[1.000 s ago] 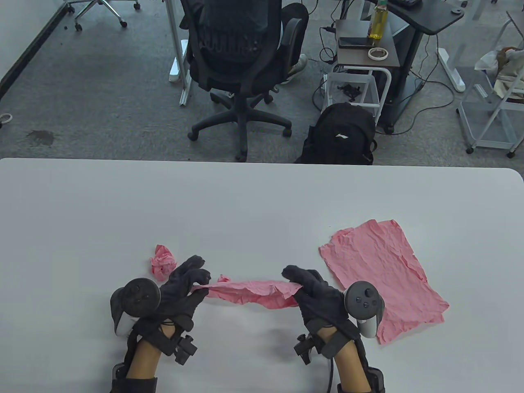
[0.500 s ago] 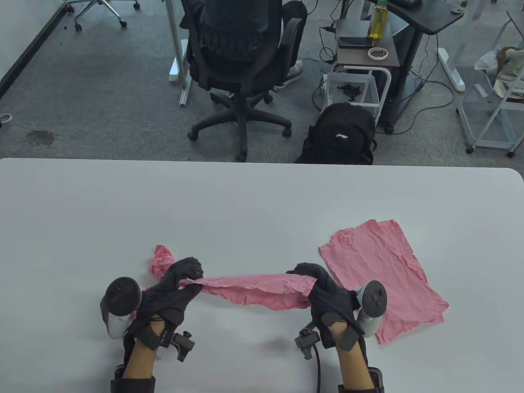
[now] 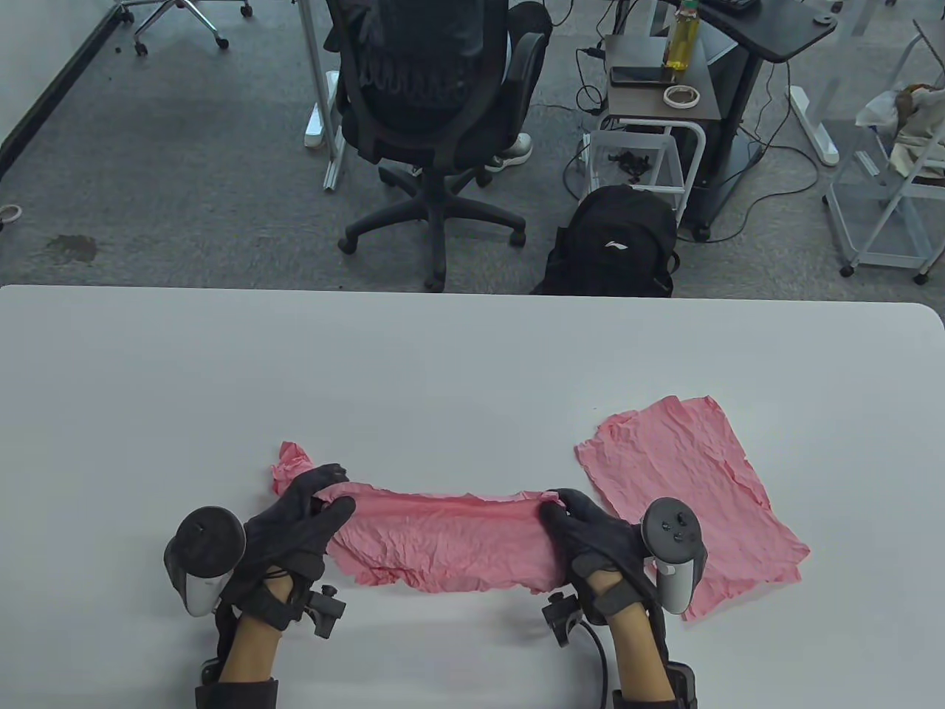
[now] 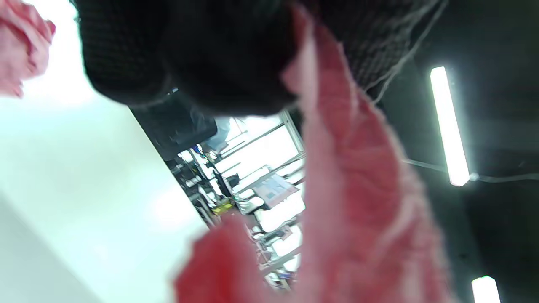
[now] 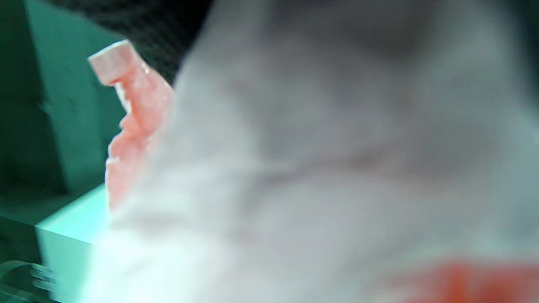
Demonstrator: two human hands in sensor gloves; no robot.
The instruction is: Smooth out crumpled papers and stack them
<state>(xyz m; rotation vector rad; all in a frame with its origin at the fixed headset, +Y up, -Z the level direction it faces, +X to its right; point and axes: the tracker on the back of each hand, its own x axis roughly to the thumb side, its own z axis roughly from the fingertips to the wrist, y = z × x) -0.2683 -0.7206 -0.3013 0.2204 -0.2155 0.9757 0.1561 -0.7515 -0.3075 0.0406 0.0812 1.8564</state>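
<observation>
I hold a crumpled pink paper sheet (image 3: pixel 450 543) stretched between both hands above the near part of the white table (image 3: pixel 472 369). My left hand (image 3: pixel 314 509) grips its left edge and my right hand (image 3: pixel 572 521) grips its right edge. The sheet is spread wide and hangs toward me. In the left wrist view the pink paper (image 4: pixel 358 181) runs out from under the gloved fingers (image 4: pixel 219 54). A flattened pink sheet (image 3: pixel 679 495) lies to the right, with a second sheet under it. A crumpled pink ball (image 3: pixel 289 461) lies behind my left hand.
Beyond the table's far edge stand a black office chair (image 3: pixel 435 111), a black backpack (image 3: pixel 616 240) and a small side cart (image 3: pixel 653 96). The right wrist view is blurred and shows only a pink paper edge (image 5: pixel 134 113).
The sheet has opened from a narrow twisted strip into a broad sheet. Both hands moved slightly apart and toward me, the right tracker tipping upright.
</observation>
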